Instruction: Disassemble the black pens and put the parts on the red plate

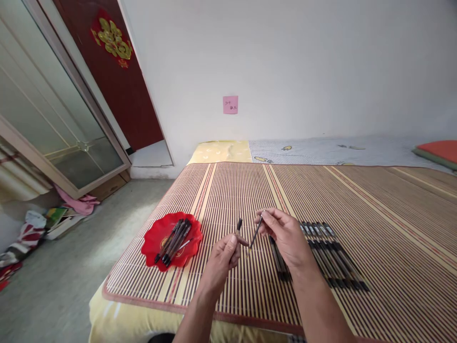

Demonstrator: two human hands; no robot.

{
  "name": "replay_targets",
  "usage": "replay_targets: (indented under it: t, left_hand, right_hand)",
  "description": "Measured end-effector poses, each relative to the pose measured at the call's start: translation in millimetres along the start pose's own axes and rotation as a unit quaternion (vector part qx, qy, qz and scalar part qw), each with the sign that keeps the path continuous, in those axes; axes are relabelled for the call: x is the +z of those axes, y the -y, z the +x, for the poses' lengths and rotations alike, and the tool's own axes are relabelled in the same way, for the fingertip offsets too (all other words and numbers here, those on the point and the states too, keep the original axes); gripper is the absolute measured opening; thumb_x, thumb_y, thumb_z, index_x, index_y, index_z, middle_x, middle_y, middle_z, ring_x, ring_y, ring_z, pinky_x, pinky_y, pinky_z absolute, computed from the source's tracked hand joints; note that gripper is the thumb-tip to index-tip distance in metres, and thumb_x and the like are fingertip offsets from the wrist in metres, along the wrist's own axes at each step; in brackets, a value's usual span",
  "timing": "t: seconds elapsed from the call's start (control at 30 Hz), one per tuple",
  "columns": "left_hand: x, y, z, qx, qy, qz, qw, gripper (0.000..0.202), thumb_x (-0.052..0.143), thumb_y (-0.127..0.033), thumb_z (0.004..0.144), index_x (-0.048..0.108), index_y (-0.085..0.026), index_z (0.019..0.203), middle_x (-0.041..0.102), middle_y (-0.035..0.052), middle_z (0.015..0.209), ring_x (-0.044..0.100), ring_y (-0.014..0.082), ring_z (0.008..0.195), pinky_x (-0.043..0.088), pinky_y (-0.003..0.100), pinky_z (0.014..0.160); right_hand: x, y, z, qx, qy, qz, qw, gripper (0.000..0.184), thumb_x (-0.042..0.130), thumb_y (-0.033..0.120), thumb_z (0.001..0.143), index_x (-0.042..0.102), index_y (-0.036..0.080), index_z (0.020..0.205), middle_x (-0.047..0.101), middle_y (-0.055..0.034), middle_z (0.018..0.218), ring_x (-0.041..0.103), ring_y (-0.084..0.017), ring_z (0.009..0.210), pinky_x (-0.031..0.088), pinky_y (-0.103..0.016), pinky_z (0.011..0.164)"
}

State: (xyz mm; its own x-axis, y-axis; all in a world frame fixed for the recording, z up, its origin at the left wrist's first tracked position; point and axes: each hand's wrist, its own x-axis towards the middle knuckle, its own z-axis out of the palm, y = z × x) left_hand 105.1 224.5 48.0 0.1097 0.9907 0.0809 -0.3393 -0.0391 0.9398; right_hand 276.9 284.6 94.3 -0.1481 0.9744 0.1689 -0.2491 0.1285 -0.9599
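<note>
My left hand (224, 257) is closed around a dark pen barrel (239, 225) whose end sticks up above my fist. My right hand (283, 234) pinches a thin pen refill (255, 234) that slants down toward my left hand. Both hands hover over a striped bamboo mat (232, 190) on a bed. A red scalloped plate (157, 238) to the left holds several dark pens (174, 240). Several more dark pens (332, 255) lie in a row on the mat beside and behind my right hand.
The mat covers a bed with a yellow sheet (221, 151) and a patterned blanket (321, 150) at the far end. A red cushion (437, 151) sits far right. Clothes and papers (53, 219) lie on the floor at left, by a glass door (53, 119).
</note>
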Motion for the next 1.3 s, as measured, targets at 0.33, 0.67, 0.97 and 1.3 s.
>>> replay_targets:
  t: [0.33, 0.67, 0.97, 1.3]
  left_hand:
    - [-2.9, 3, 1, -0.017, -0.004, 0.035, 0.999, 0.039, 0.064, -0.051, 0.096, 0.072, -0.013, 0.091, 0.031, -0.0073, 0.061, 0.023, 0.0093, 0.056, 0.017, 0.028, 0.055]
    - [-5.7, 3, -1, -0.021, -0.001, 0.051, 0.998, 0.037, 0.064, -0.050, 0.096, 0.075, -0.014, 0.095, 0.033, -0.0062, 0.063, 0.026, 0.0105, 0.059, 0.019, 0.028, 0.058]
    - [-9.9, 5, 1, -0.020, -0.002, 0.082, 0.996, 0.041, 0.065, -0.054, 0.094, 0.076, -0.014, 0.096, 0.033, -0.0058, 0.063, 0.026, 0.0109, 0.058, 0.018, 0.029, 0.057]
    - [-11.2, 5, 0, -0.022, -0.003, 0.097, 0.995, 0.041, 0.066, -0.053, 0.094, 0.078, -0.014, 0.096, 0.035, -0.0050, 0.064, 0.027, 0.0114, 0.060, 0.019, 0.028, 0.058]
  right_hand:
    - [1, 17, 0, -0.139, -0.179, 0.130, 0.965, 0.016, 0.076, 0.035, 0.089, 0.075, 0.020, 0.093, 0.074, -0.0030, 0.089, 0.066, -0.010, 0.068, 0.056, -0.026, 0.068]
    - [-3, 25, -5, -0.155, -0.193, 0.082, 0.965, 0.016, 0.074, 0.035, 0.091, 0.075, 0.019, 0.094, 0.074, -0.0044, 0.093, 0.068, -0.012, 0.073, 0.059, -0.030, 0.071]
    - [-4, 26, -7, -0.165, -0.191, 0.073, 0.965, 0.017, 0.075, 0.036, 0.091, 0.075, 0.020, 0.095, 0.075, -0.0033, 0.095, 0.069, -0.011, 0.072, 0.059, -0.028, 0.071]
    - [-4, 27, -7, -0.158, -0.188, 0.058, 0.968, 0.016, 0.072, 0.036, 0.093, 0.074, 0.020, 0.097, 0.075, -0.0043, 0.095, 0.069, -0.013, 0.073, 0.058, -0.031, 0.073]
